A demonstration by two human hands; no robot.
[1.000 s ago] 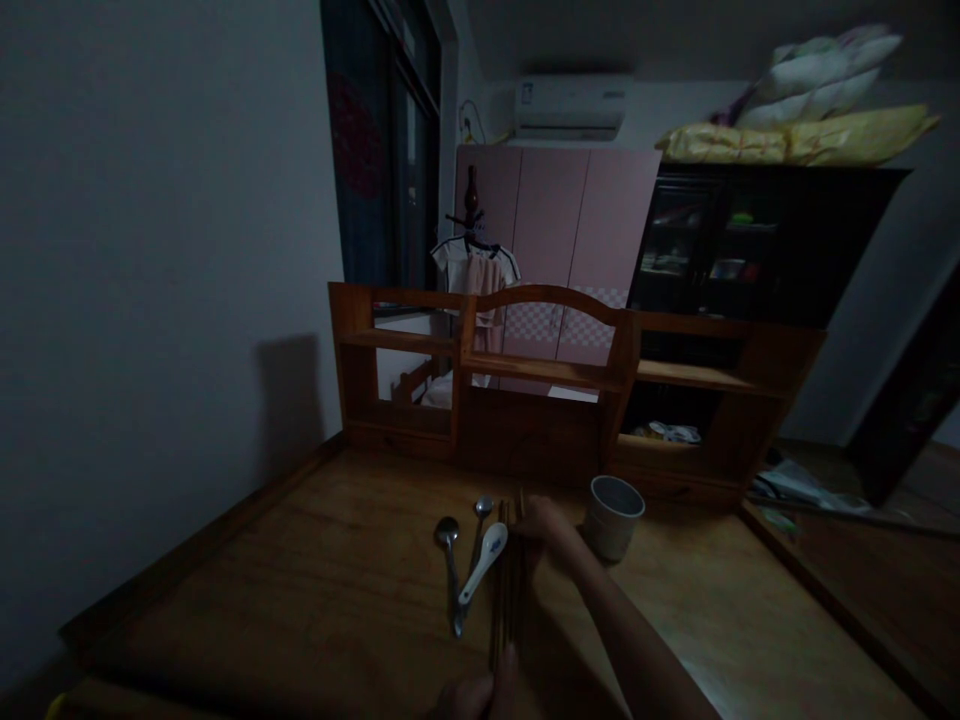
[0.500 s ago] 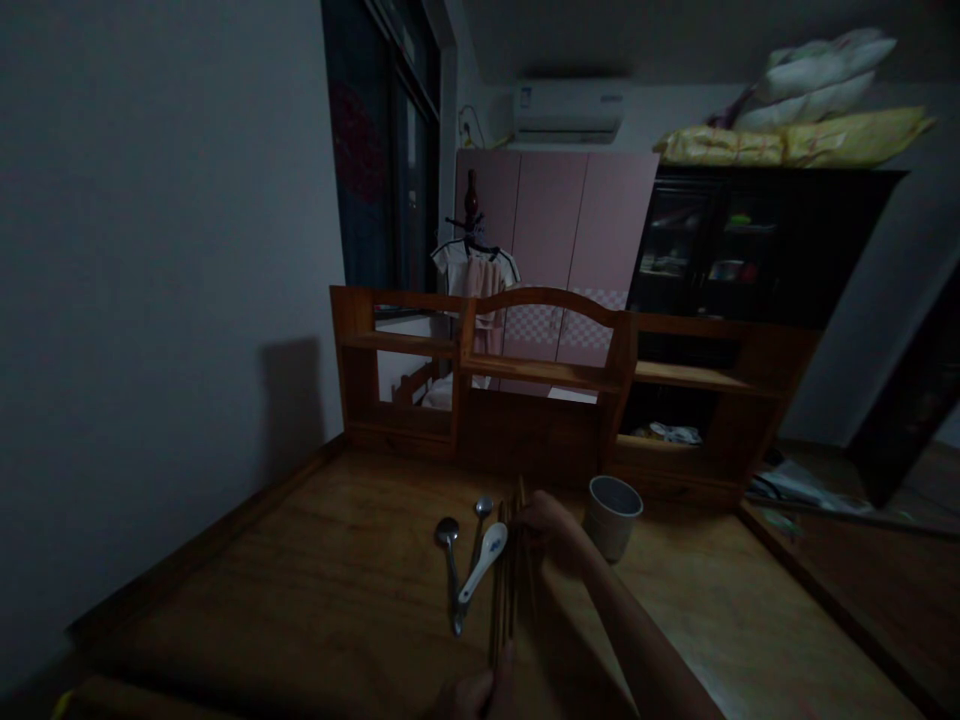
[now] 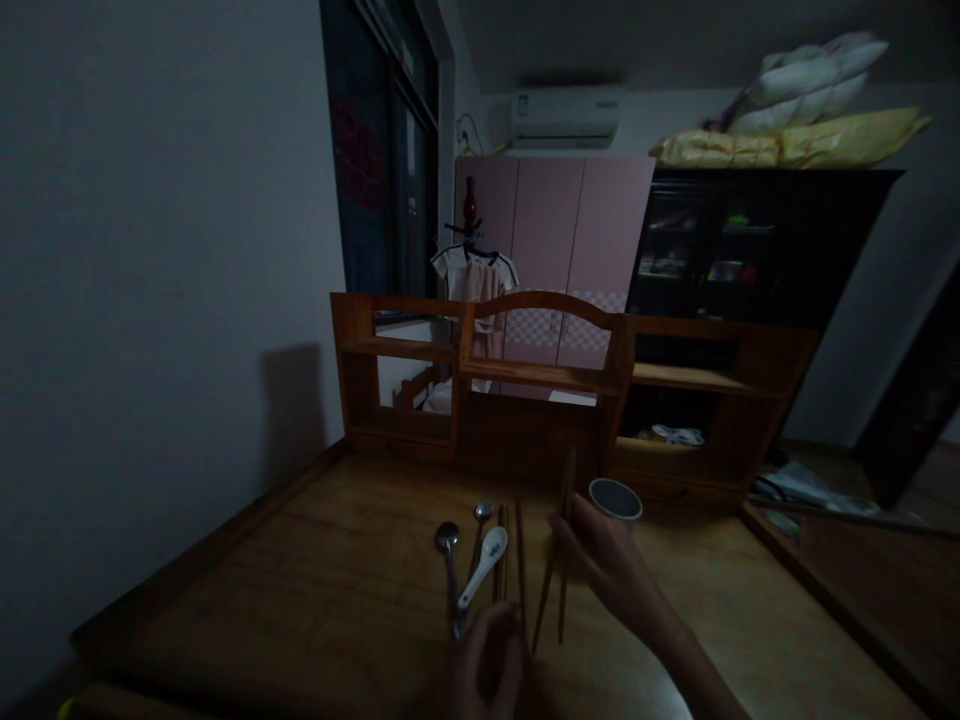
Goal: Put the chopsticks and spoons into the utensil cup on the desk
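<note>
The two chopsticks [image 3: 563,600] are in the lower middle of the frame, a little right of centre, clamped between the thumb and fingers of the right hand [image 3: 589,540]. Their long axis runs nearly up and down in the frame. The upper ends come close together above the fingers, while the lower ends spread apart and point to the bottom edge; one of them leans to the lower left. I cannot tell if these ends touch the counter [image 3: 337,590], nor which end is the thinner one.

To handle this pair well, I think the fingers should press both together evenly, near the middle, and bring the lower ends side by side, since a spread pair can easily twist or catch on something.

The right hand covers part of the cup [image 3: 615,492], so care with its rim seems wise. The left hand [image 3: 487,660], at the bottom of the frame, has curled fingers beside the loose sticks [image 3: 519,560]; whether it grips any, I cannot tell. Left of these lie the white spoon [image 3: 480,571], slanting to the lower left, and two steel spoons [image 3: 448,538].
</note>
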